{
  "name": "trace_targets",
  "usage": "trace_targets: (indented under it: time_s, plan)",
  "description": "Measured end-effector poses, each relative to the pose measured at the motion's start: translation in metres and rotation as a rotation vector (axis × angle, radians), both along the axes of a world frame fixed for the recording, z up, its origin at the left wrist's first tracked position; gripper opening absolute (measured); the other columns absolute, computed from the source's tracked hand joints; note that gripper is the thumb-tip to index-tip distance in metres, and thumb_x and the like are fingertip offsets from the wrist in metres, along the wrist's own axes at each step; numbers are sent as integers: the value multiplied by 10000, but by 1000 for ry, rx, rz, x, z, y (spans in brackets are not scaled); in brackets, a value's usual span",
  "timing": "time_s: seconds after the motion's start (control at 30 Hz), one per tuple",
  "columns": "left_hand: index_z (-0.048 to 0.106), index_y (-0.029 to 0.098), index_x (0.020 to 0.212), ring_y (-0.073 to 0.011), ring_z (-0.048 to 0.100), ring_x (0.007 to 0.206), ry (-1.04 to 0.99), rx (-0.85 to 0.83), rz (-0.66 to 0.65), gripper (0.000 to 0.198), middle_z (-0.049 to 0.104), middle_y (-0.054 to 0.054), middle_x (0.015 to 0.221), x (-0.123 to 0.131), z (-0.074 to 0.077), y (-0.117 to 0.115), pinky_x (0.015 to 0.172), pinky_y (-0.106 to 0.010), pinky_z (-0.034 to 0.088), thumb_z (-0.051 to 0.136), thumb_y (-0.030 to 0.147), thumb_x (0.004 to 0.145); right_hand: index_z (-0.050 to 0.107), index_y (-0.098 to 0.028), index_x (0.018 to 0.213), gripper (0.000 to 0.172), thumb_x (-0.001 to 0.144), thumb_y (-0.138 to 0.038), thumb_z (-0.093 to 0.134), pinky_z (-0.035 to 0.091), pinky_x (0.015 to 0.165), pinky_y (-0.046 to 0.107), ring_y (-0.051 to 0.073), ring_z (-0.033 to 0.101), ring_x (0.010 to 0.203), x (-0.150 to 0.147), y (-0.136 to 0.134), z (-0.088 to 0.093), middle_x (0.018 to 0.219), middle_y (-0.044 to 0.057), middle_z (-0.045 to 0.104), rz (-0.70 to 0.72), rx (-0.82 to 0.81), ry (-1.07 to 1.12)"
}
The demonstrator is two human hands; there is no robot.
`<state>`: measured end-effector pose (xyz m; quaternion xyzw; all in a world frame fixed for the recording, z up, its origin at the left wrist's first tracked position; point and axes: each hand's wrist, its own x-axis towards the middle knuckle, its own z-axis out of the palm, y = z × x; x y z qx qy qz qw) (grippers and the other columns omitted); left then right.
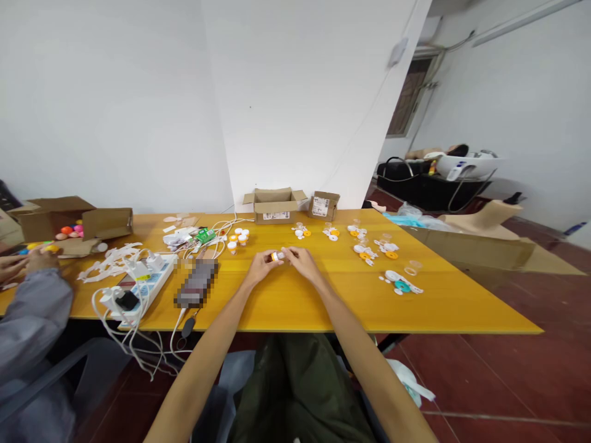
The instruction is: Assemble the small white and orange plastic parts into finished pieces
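Over the middle of the yellow table (295,307), my left hand (262,266) is closed on a small white-and-orange plastic piece (276,256). My right hand (298,261) meets it from the other side, fingertips pinched at the clear or white end; whether they hold a separate part is too small to tell. Several small white-topped orange cups (237,239) stand to the left beyond my hands. To the right lie loose groups of white, orange and clear parts (364,252), and one group with a teal ring (401,286).
An open cardboard box (276,209) and a smaller box (324,206) stand against the wall. Left lie a phone (197,283), a power strip (154,283) with tangled cables and white strips (111,261). A co-worker's hand (41,258) works beside a box of coloured balls (108,224).
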<state>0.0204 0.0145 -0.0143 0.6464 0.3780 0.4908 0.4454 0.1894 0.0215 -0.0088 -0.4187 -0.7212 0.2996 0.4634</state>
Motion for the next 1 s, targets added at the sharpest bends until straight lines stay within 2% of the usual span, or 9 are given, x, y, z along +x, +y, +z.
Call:
trace_targets:
  time_s: [0.07, 0.13, 0.23, 0.43, 0.63, 0.73, 0.87, 1.0]
  plan:
    - [749, 149, 873, -200, 662, 809, -13, 1, 5, 319, 752, -42, 854, 0, -1, 1, 811, -314, 507, 827, 330, 623, 648, -211, 870, 347, 819, -544, 567, 439, 578, 267, 153, 552, 569, -1, 1, -2, 620, -27, 600, 38, -22, 38]
    - [746, 150, 861, -199, 662, 805, -21, 4, 4, 309, 750, -40, 843, 0, -2, 1, 815, -317, 508, 827, 330, 623, 630, -220, 932, 340, 806, -533, 588, 444, 572, 266, 148, 548, 551, -1, 1, -3, 617, -38, 595, 61, -37, 53]
    - [748, 150, 878, -202, 668, 817, -11, 1, -3, 313, 755, -48, 865, -1, -3, 1, 832, -324, 511, 825, 323, 628, 609, -222, 831, 335, 824, -553, 559, 438, 564, 265, 144, 547, 537, -1, 0, -2, 608, -30, 599, 67, -48, 30]
    - [751, 155, 914, -213, 677, 856, 5, -10, -5, 336, 763, -54, 911, -1, -3, 2, 859, -338, 515, 828, 293, 617, 556, -218, 630, 459, 861, -608, 481, 411, 573, 270, 153, 547, 560, 1, -3, 2, 547, -17, 571, 0, -41, -68]
    - [750, 156, 875, -212, 673, 826, -6, -7, 35, 317, 758, -44, 870, -1, -3, 3, 826, -333, 523, 828, 313, 609, 610, -218, 853, 382, 778, -592, 585, 441, 596, 266, 146, 557, 609, -1, 0, -1, 694, -19, 629, 45, -61, 61]
    - [751, 155, 875, -212, 672, 829, -8, -6, 24, 327, 758, -46, 872, -1, -4, 3, 834, -336, 522, 830, 324, 606, 598, -218, 783, 389, 790, -605, 561, 432, 589, 268, 149, 548, 602, -1, 0, -1, 667, -15, 617, 67, -61, 41]
    - [753, 153, 880, -212, 675, 834, -9, -12, 18, 329, 761, -51, 882, 0, -3, 3, 837, -337, 522, 834, 305, 599, 573, -220, 668, 456, 839, -633, 481, 415, 588, 273, 158, 557, 600, 0, -1, -1, 598, -9, 593, 12, -55, -37]
    - [756, 156, 883, -213, 676, 838, -14, -11, 24, 315, 763, -51, 891, 0, -2, 3, 846, -341, 519, 830, 282, 604, 608, -219, 751, 422, 811, -628, 521, 438, 608, 267, 158, 581, 649, -1, 0, 0, 688, -3, 637, 17, -48, 14]
